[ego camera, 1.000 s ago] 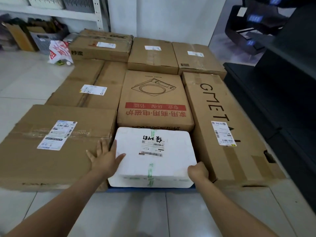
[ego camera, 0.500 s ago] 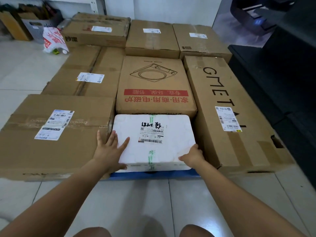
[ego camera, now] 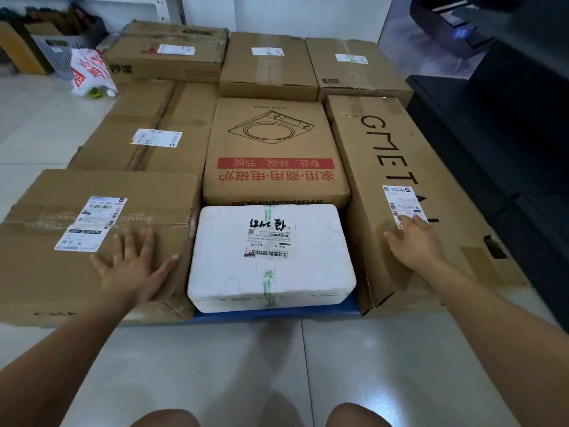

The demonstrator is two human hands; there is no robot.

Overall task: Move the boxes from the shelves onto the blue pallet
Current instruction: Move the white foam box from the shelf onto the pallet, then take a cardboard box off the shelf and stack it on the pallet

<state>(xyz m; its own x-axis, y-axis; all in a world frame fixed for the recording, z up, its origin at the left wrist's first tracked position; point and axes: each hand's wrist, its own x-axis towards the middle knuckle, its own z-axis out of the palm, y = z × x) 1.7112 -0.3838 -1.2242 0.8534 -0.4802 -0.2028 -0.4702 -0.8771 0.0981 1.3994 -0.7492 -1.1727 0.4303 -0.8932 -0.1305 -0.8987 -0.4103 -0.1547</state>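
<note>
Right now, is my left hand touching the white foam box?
Apart. The head view shows the left hand spread over the labelled cardboard box, with bare cardboard showing between its thumb and the white foam box.

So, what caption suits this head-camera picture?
White foam box on the blue pallet, left hand and right hand open over neighbouring cartons.

blue pallet (ego camera: 323, 308) mostly buried, only a strip of its front edge showing, white foam box (ego camera: 271, 272) at that edge, wide cardboard box (ego camera: 46, 266) touching its left, long GMETAL box (ego camera: 400, 155) on its right, cooker box (ego camera: 274, 180) right behind, more brown cartons (ego camera: 268, 66) packed further back, pale floor tiles (ego camera: 277, 365) underneath
</note>
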